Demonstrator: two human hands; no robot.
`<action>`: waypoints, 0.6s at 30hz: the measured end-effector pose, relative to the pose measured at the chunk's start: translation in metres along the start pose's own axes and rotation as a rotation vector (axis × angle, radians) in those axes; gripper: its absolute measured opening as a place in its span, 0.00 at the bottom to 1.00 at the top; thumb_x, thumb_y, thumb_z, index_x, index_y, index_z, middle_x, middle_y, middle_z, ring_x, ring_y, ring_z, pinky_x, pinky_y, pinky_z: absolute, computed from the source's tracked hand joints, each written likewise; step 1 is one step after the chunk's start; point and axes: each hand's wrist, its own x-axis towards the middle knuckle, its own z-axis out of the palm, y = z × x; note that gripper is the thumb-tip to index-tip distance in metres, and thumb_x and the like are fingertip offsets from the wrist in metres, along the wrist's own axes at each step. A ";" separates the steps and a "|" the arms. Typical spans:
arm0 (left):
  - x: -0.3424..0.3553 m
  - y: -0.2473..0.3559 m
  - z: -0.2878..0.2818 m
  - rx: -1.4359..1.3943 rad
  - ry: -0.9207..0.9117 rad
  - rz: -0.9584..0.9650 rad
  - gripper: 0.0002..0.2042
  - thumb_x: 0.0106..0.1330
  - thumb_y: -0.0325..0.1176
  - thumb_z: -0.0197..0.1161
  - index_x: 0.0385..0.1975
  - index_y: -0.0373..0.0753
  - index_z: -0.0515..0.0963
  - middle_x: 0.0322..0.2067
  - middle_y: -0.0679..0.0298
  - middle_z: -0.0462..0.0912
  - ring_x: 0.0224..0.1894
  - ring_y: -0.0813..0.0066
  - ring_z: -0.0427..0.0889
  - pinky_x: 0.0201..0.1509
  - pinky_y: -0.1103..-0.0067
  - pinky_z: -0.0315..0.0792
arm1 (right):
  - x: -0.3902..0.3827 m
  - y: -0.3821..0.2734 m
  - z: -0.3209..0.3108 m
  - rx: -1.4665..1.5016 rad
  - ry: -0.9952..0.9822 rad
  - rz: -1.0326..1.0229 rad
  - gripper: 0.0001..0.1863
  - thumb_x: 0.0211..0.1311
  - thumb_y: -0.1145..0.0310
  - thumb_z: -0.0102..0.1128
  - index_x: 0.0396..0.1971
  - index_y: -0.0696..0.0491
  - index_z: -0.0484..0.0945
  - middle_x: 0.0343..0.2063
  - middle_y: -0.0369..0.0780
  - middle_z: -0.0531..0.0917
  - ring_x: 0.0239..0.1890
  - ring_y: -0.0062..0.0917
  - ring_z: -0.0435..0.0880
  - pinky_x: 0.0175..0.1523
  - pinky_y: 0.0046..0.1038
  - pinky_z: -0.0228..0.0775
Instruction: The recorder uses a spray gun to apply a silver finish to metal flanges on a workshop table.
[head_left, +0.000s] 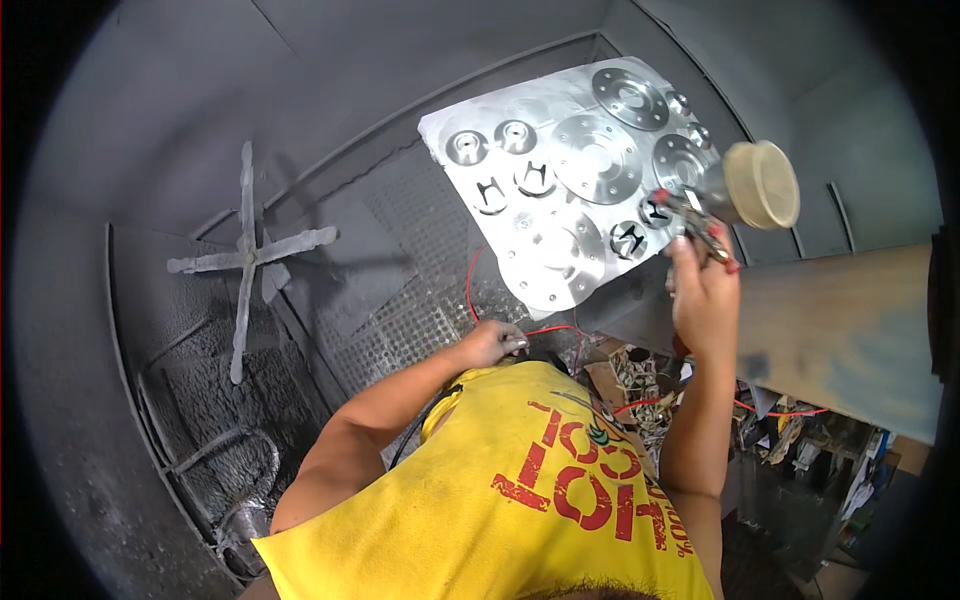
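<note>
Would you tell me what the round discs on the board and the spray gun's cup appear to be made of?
The round discs look like bare machined metal: silvery, with bright glints and drilled holes. The spray gun's cup, held up by the right hand, looks like cloudy beige plastic, matte and slightly translucent, though that is uncertain.

The right arm rises straight up the picture, elbow low, forearm near vertical, wrist straight. The right hand (703,290) is raised and its fingers are closed in a grip. The left arm bends at the elbow and reaches forward across the chest. The left hand (492,342) sits low, fingers curled in a loose fist, knuckles up.
</note>
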 end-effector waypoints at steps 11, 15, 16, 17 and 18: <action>0.038 0.077 0.075 -0.824 0.165 0.038 0.12 0.71 0.31 0.65 0.51 0.36 0.78 0.34 0.71 0.82 0.30 0.85 0.74 0.35 0.85 0.70 | -0.147 0.109 -0.086 0.100 0.274 0.273 0.10 0.75 0.68 0.53 0.48 0.58 0.76 0.34 0.34 0.83 0.23 0.12 0.71 0.28 0.19 0.64; 0.054 0.100 0.090 -0.996 0.294 0.039 0.09 0.73 0.32 0.62 0.48 0.37 0.78 0.34 0.69 0.82 0.27 0.85 0.73 0.32 0.85 0.70 | -0.197 0.139 -0.078 0.222 0.236 0.407 0.09 0.75 0.68 0.52 0.46 0.57 0.77 0.30 0.34 0.81 0.22 0.13 0.72 0.27 0.19 0.65; 0.060 0.106 0.095 -0.987 0.315 0.045 0.08 0.73 0.33 0.62 0.46 0.38 0.79 0.33 0.69 0.82 0.25 0.86 0.72 0.30 0.85 0.69 | -0.208 0.147 -0.081 0.217 0.177 0.476 0.09 0.75 0.68 0.52 0.46 0.57 0.77 0.28 0.34 0.80 0.21 0.13 0.72 0.27 0.19 0.65; 0.068 0.111 0.098 -0.979 0.302 0.040 0.08 0.73 0.33 0.62 0.46 0.38 0.79 0.33 0.69 0.82 0.25 0.86 0.72 0.30 0.85 0.69 | -0.215 0.148 -0.080 0.206 0.171 0.498 0.09 0.75 0.68 0.52 0.46 0.56 0.78 0.25 0.33 0.78 0.21 0.13 0.72 0.26 0.19 0.64; 0.076 0.118 0.102 -1.011 0.291 0.043 0.09 0.74 0.35 0.61 0.46 0.38 0.79 0.33 0.68 0.82 0.25 0.86 0.72 0.30 0.85 0.69 | -0.223 0.153 -0.081 0.208 0.184 0.505 0.09 0.75 0.68 0.52 0.46 0.56 0.78 0.25 0.33 0.78 0.21 0.13 0.72 0.26 0.19 0.64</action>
